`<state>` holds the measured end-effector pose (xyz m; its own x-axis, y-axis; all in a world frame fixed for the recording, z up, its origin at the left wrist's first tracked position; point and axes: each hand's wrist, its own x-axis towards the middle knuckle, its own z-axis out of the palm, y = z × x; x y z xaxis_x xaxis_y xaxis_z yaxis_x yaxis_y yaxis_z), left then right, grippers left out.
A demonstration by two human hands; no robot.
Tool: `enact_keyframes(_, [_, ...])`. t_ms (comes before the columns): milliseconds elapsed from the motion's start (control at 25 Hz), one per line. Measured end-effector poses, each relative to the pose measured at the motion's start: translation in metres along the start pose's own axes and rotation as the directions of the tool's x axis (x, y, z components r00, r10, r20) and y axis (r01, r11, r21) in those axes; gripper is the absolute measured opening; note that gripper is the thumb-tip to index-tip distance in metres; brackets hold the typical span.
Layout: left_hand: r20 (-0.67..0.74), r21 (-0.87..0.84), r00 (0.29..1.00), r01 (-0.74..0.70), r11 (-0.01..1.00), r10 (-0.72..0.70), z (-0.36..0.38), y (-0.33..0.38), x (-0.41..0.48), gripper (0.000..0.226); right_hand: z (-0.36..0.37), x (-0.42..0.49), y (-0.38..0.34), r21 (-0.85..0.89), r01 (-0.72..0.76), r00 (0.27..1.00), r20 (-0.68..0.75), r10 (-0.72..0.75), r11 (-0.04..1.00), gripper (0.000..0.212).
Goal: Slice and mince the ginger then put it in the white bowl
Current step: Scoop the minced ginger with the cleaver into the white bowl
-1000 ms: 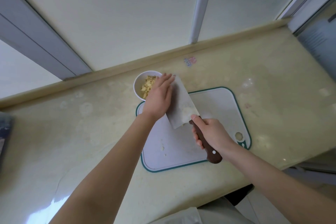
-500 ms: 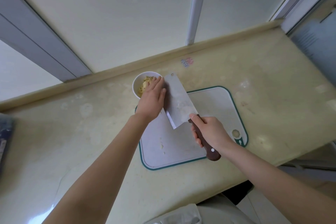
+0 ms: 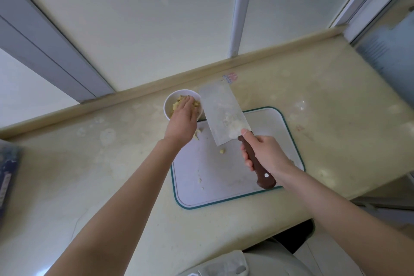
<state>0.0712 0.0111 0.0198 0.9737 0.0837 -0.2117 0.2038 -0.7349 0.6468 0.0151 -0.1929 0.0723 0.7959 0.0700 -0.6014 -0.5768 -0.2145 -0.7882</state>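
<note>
– Tabletop, starting from its left edge: what lies there?

– A dark blue thing, cut off by the frame. I cannot tell what it is. After that comes bare beige surface up to the white bowl, which stands near the back edge, at the far left corner of the cutting board.

– And the ginger?

– Most of the minced ginger sits as a yellow heap inside the bowl. The left hand reaches in over the near rim. Its fingers are straight and pressed together, lying on top of the heap and pinching nothing that shows.

– Is any outside the bowl?

– A few ginger scraps lie on the board just beside that hand. One more lies below the blade's near corner, and some lie toward the board's left edge.

– Further right?

– The cleaver is held tilted with its flat face up and pale smears on it. Its far end is just beside the bowl's right rim. The right hand is over the board, fingers curled round the brown handle and thumb up by the blade's heel. Beyond the blade's tip, a small sticker sits by the back edge.
</note>
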Motion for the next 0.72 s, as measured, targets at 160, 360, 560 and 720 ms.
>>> enact_keyframes(160, [-0.170,-0.084,0.978,-0.136,0.987,0.120,0.008,0.005,-0.021,0.035,-0.014,-0.002,0.024,-0.115,0.066,0.991,-0.109,-0.079,0.991,0.044])
enact_keyframes(360, [-0.182,-0.074,0.982,-0.060,0.995,0.046,0.039,-0.025,-0.058,0.030,-0.028,-0.007,0.065,-0.235,0.056,0.966,-0.233,-0.112,0.970,0.043])
enact_keyframes(560, [-0.212,-0.033,0.973,0.089,0.995,-0.094,0.048,-0.042,-0.062,0.043,-0.028,-0.014,0.079,-0.462,0.103,0.953,-0.208,-0.220,0.881,0.036])
enact_keyframes(720, [-0.073,-0.073,0.986,0.144,0.987,-0.149,0.056,-0.047,-0.056,0.046,-0.026,-0.008,0.081,-0.497,0.103,0.945,-0.222,-0.241,0.862,0.035])
